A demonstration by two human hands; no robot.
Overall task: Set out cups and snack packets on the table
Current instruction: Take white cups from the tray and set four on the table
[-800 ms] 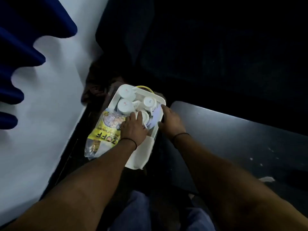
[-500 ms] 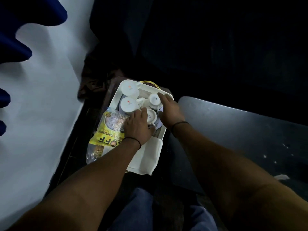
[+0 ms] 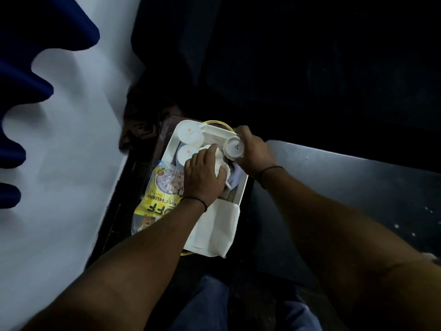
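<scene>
A white tray [image 3: 241, 191] sits low between a white wall and a dark table. It holds upturned white cups and a yellow snack packet [image 3: 160, 197] that hangs over its left side. My right hand [image 3: 253, 151] is shut on one white cup [image 3: 235, 147], lifted on its side above the tray's right rim. My left hand [image 3: 202, 177] rests on another white cup [image 3: 222, 170] in the tray's middle, fingers curled over it. Two more cups [image 3: 189, 134] stand upside down at the tray's far left corner.
The dark grey table top [image 3: 346, 187] lies to the right of the tray, with small white specks. A folded white cloth [image 3: 214, 230] covers the tray's near end. A white wall [image 3: 71, 163] is on the left. My knees in blue trousers [image 3: 205, 304] are below.
My right hand has closed on a cup and lifted it off the tray toward the right rim. My left hand has slid slightly further over the middle cup.
</scene>
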